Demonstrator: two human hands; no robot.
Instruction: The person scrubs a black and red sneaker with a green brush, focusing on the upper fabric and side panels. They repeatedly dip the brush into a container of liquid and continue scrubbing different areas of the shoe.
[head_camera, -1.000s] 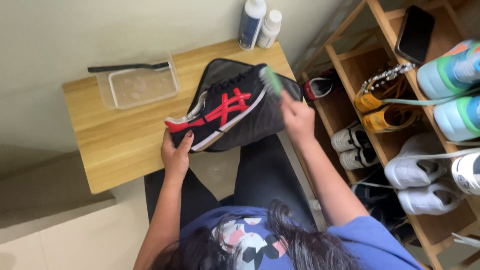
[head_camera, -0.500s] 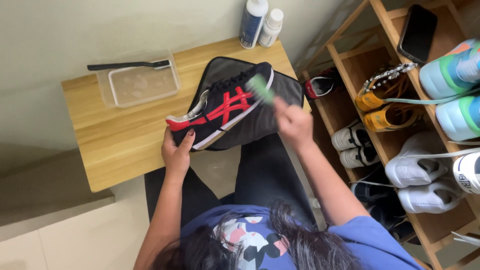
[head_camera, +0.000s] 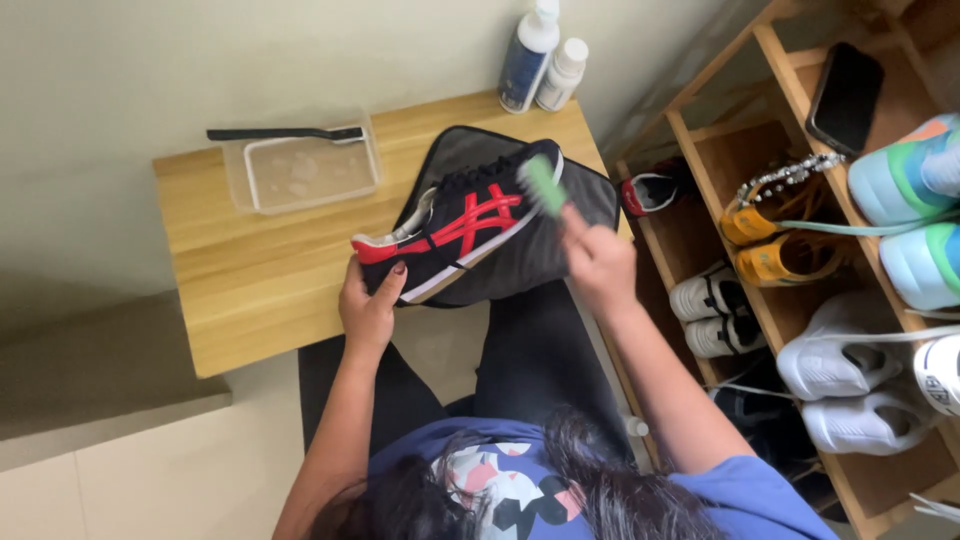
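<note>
Here, wooden table (head_camera: 250, 290) by wall, left hand (head_camera: 370, 310) fingers gripping sneaker (head_camera: 455, 225), right hand (head_camera: 598, 265) fingers holding green brush (head_camera: 543, 185), shoe rack (head_camera: 740, 160) beside.

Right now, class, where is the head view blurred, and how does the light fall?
In the head view, the green brush in the right hand is smeared by motion; the left hand and black-and-red sneaker stay sharp; light is soft and even, with faint shadows under the wooden table.
</note>
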